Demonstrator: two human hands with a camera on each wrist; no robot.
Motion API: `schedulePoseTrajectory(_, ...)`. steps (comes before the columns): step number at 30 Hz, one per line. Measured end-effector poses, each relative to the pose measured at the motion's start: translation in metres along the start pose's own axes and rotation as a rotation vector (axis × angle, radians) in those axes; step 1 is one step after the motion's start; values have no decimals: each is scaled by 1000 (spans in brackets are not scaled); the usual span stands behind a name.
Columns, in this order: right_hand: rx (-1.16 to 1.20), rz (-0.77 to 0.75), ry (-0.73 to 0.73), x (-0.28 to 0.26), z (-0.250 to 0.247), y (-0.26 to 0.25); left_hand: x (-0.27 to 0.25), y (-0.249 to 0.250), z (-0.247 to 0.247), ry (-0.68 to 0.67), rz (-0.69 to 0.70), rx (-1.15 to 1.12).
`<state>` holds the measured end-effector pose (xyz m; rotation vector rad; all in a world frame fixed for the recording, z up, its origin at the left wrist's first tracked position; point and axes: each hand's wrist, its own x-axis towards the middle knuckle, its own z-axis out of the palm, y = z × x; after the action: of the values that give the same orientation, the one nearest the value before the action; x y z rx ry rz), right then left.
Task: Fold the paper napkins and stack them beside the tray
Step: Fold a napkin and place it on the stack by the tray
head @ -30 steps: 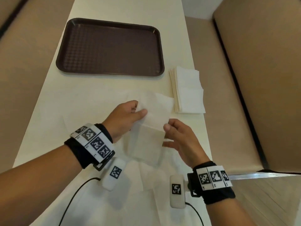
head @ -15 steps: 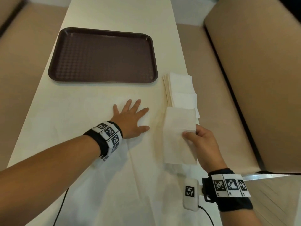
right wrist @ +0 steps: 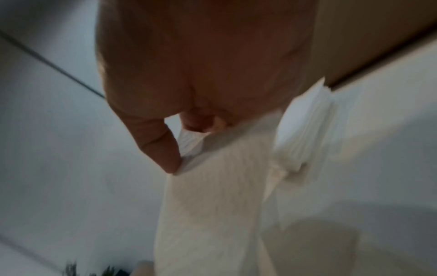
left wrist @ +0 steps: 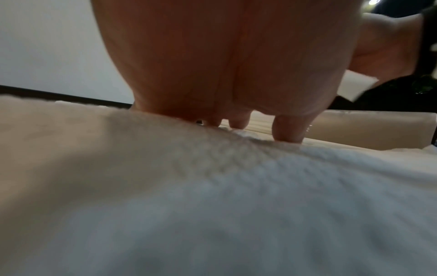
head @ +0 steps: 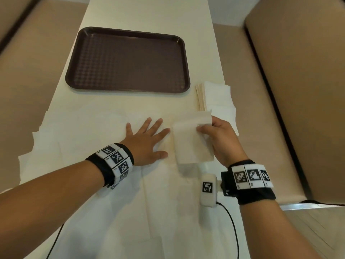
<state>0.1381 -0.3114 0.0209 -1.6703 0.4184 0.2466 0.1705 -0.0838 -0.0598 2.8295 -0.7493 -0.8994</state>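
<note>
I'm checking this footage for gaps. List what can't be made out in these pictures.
- Count of the stack: head view, sheets too thin to tell apart.
- Near end of the stack: head view, hidden by the right hand and its folded napkin.
- Loose napkins: head view, white on the pale table, outlines unclear.
- Left hand fingertips: left wrist view, palm blocks them.
- Right wrist view: motion blur.

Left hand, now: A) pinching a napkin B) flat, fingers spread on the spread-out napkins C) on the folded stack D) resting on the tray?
B: the left hand lies flat, fingers spread, on the unfolded napkins, clear of the tray.
</note>
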Motion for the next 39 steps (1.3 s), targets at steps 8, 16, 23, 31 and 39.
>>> schedulePoseTrajectory(8,-597,104,111,38,30,12,2,-1,1,-8,0,6)
schedulePoseTrajectory(16,-755,29,207,47,42,-3,2,0,0,-3,-7,14)
schedulePoseTrajectory(23,-1045,-319,165,17,54,16,3,0,1,1,-12,22)
schedulePoseTrajectory(31,-1076,-187,-23,13,52,34,-23,4,-21,129,-1,-65)
schedulePoseTrajectory(39,-1056,-107,-241,-86,15,72,-149,-52,-10,394,-115,-317)
